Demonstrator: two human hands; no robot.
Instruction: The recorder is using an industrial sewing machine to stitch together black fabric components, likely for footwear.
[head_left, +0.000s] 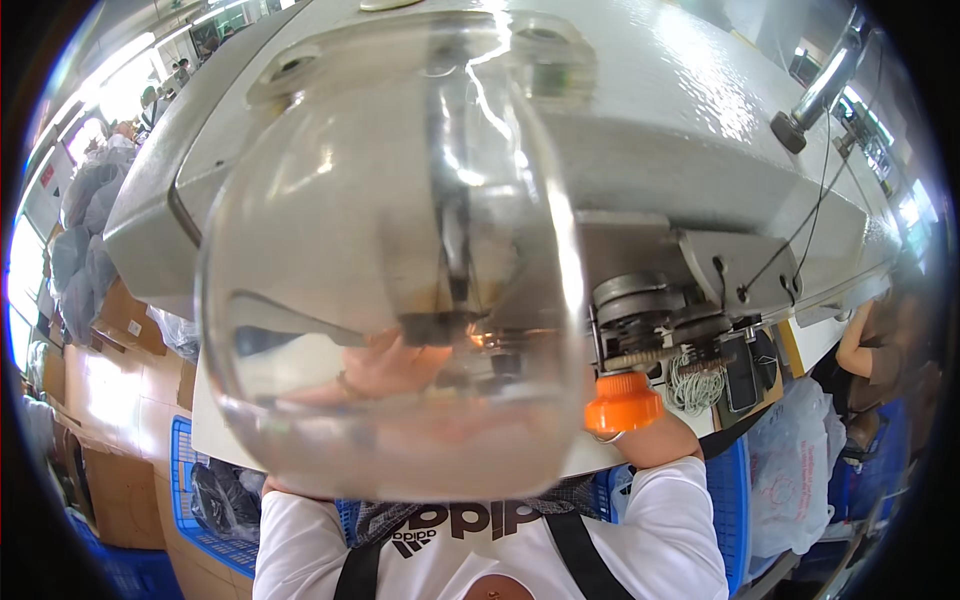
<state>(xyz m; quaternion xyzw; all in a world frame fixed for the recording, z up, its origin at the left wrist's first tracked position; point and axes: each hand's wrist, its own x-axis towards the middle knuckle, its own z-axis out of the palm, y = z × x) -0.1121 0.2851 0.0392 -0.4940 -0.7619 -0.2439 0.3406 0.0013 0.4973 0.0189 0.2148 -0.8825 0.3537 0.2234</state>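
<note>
Appearing blurred through a clear, rounded plastic shield (330,230), the left hand (395,362) is near the lower end of a dark, narrow, upright bar (457,245) on a grey-white metal sewing machine (650,170). To the hand's left shows a dark, pointed, strip-like piece (268,340); how far the fingers are parted, and whether they hold anything, cannot be told. The right forearm (667,440) passes behind a bright orange, ribbed cap (622,402); the right hand is hidden, its grip undeterminable.
</note>
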